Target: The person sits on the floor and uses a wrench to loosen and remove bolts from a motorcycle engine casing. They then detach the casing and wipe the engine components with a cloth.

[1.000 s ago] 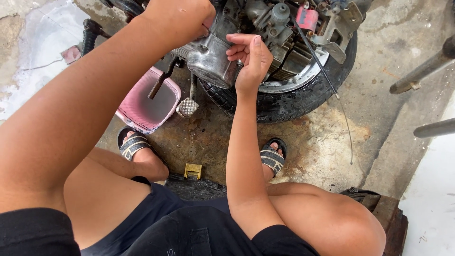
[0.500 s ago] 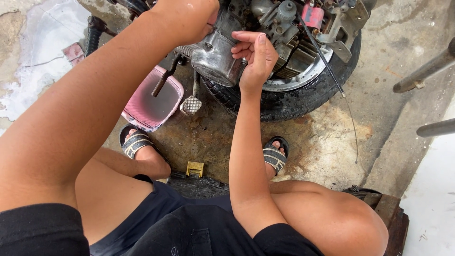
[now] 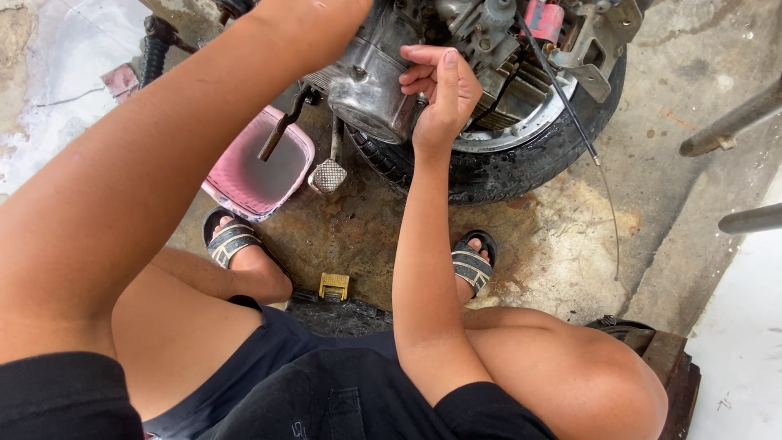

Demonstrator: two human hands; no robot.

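The person squatted, sandalled feet on stained concrete, a small yellow block (image 3: 334,285) between them. At eleven o'clock sat a pink tub (image 3: 259,167). At twelve, the right hand (image 3: 440,94) clasped the engine's (image 3: 371,77) metal cover, fingers curled on its edge. The left hand ran off frame; its grip couldn't be told. The tyre (image 3: 505,167) lay behind.

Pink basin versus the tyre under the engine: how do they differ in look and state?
The pink basin is a pale, roughly rectangular container with rounded corners, holding dark liquid; the tyre is black, round and treaded, and looks wet. The basin sits left of the silver engine case, beside the foot peg; the tyre lies under the engine, by the right hand. Both rest on the stained concrete floor.
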